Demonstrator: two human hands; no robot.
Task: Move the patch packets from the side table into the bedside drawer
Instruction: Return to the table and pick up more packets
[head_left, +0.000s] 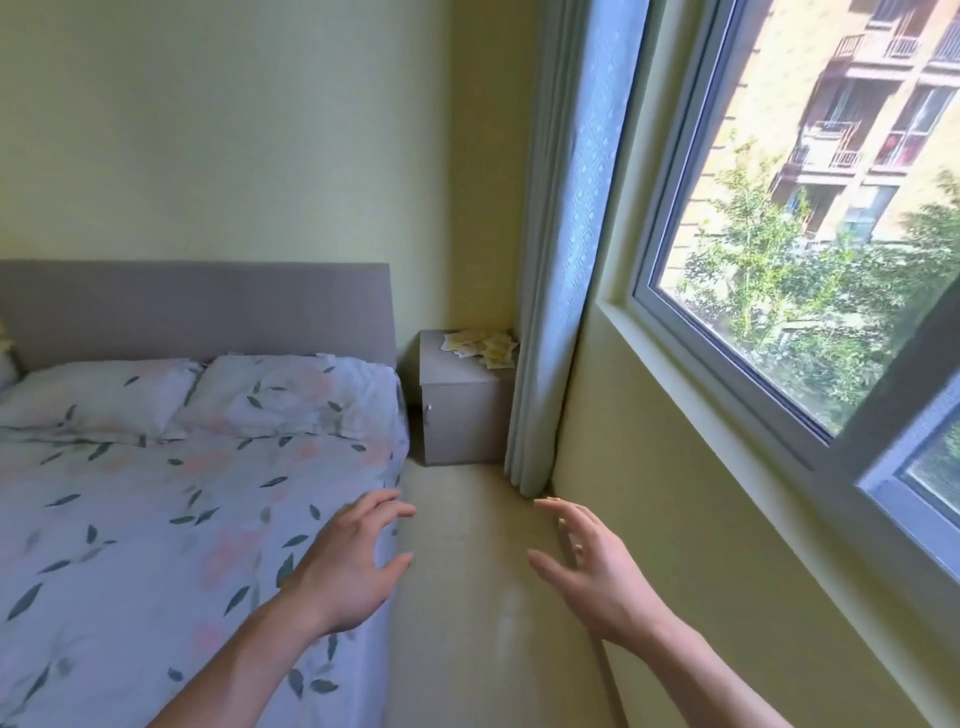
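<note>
Head view: both hands (358, 561) (592, 566) spread, holding nothing; patch packets (480, 347) lie on the side table (462, 410), print unreadable.

Pale yellow-green walls (234, 130) are seen, lit by daylight from a large window (779, 338) on the right. Through the glass, a tan building (857, 104) with balconies and green trees (779, 291) are shown. A light blue curtain (561, 260) is gathered in the corner beside the window. A bed (156, 519) with a grey headboard (197, 306) is placed against the far wall and covered with a leaf-printed sheet; two matching pillows (260, 400) are laid at its head. A beige floor (467, 597) is seen between bed and window wall.
</note>
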